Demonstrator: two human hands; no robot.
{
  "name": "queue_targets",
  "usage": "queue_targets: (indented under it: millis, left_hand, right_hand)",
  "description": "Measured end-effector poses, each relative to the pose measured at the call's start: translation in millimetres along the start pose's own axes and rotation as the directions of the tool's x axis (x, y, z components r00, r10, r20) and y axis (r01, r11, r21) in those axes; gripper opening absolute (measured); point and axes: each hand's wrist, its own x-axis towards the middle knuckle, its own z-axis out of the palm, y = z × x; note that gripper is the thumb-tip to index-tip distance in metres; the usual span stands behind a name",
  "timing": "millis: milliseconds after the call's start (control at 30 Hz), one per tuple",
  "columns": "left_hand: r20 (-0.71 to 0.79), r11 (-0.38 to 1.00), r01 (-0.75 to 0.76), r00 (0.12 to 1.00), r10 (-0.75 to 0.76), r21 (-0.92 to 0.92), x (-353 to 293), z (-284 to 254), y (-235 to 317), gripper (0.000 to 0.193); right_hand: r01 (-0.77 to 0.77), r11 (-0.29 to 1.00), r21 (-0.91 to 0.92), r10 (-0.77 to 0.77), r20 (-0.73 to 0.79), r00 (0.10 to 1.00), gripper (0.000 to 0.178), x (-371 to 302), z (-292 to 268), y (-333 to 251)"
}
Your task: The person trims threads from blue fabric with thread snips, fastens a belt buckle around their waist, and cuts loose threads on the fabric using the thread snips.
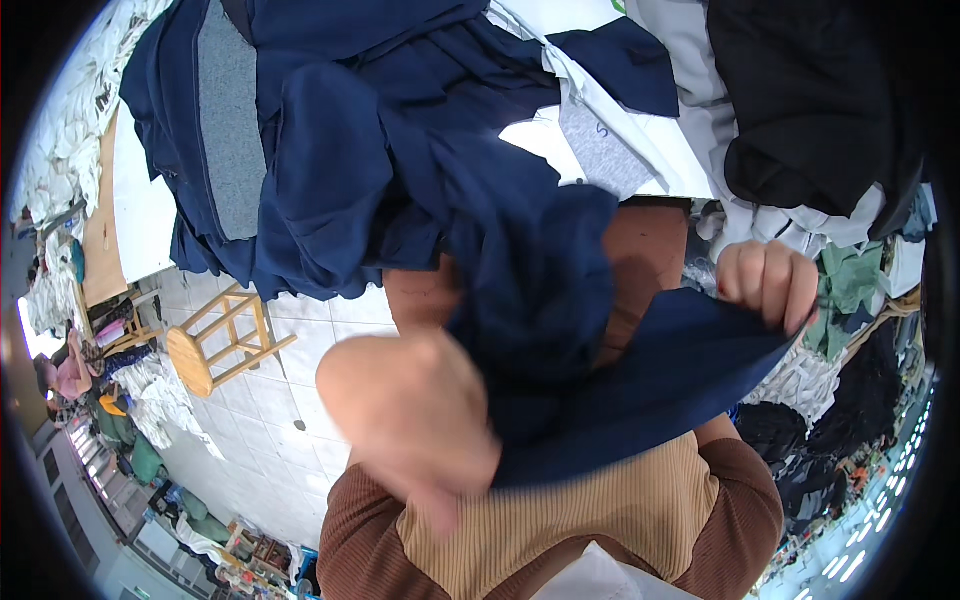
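Note:
A navy blue fabric piece (640,395) is stretched across the front of my body, and its lower edge runs nearly straight between my hands. My right hand (768,284) is closed on its upper right corner, knuckles up. At the other end my left hand (405,410) is blurred by motion; it looks closed on the cloth's left end, though the fingertips are hidden. From the middle, the cloth rises in loose folds towards a large heap of navy garments (330,170) on the white table (690,160).
A grey strip (230,130) lies among the navy garments. Light grey cloth (605,140) sits on the table. Black fabric (800,100) is piled at the far right, with green and white cloth below it. A wooden stool (225,340) stands on the tiled floor at left.

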Motion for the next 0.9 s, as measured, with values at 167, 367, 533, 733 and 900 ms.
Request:
queue_targets:
  millis: [167,367,533,733,900]
  left_hand:
    - [-0.704,0.886,0.459,0.649,-0.288,0.061,14.6,3.5,-48.1,0.057]
    - [-0.456,0.859,0.482,0.734,-0.504,-0.173,41.0,25.3,-75.0,0.026]
    - [-0.626,0.752,0.178,0.454,-0.635,-0.634,40.6,30.0,-64.6,0.021]
    - [-0.678,0.737,0.141,0.308,-0.667,-0.661,34.5,33.3,-65.7,0.024]
    - [-0.862,0.888,0.38,0.324,-0.39,-0.259,37.9,34.6,-66.9,0.017]
  right_hand:
    - [-0.383,0.713,-0.587,0.057,-0.496,0.866,0.024,-7.3,36.7,2.6]
    - [-0.63,0.669,-0.394,0.28,-0.651,0.705,0.014,7.3,59.9,29.3]
    - [-0.639,0.727,-0.251,0.282,-0.74,0.611,0.016,3.9,55.3,39.5]
    - [-0.639,0.754,-0.15,0.342,-0.742,0.577,0.021,-6.2,49.0,47.8]
    - [-0.548,0.788,-0.28,0.125,-0.799,0.588,0.035,3.0,42.9,44.2]
